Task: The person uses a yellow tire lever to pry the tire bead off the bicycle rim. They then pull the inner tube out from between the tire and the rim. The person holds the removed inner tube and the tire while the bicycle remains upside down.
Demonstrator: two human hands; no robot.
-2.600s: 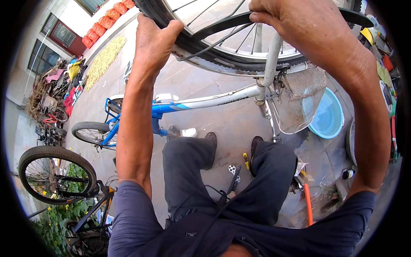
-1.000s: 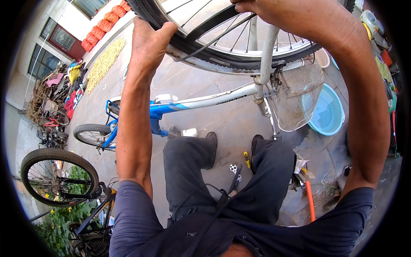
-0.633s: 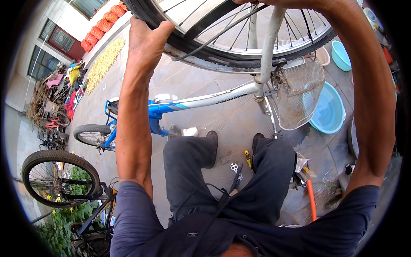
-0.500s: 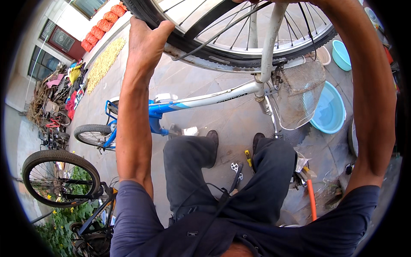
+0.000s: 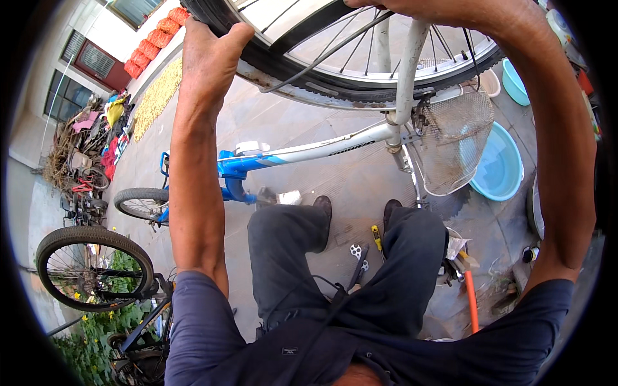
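Note:
A white-and-blue bicycle (image 5: 302, 151) stands with its front wheel raised at the top of the view. My left hand (image 5: 215, 58) is closed around the black tire (image 5: 347, 94) on the wheel's left side, thumb toward the spokes. A black rubber strip (image 5: 309, 29) slants across the spokes and joins the tire at the left. Where that strip ends at the upper edge, my right hand (image 5: 418, 6) curls over it; most of its fingers are cut off by the frame. The white fork (image 5: 404, 77) runs beside the spokes, with a wire basket (image 5: 450, 141) below.
Blue basins (image 5: 499, 164) stand at the right, one holding water. Between my feet lie a wrench (image 5: 358, 260) and a yellow screwdriver (image 5: 376, 238). An orange-handled tool (image 5: 471, 299) is by my right leg. Another bicycle's wheel (image 5: 93, 267) rises at the left.
My left hand has shifted slightly left along with the tire. The black strip has moved a little left too, and my right hand has come slightly further into view.

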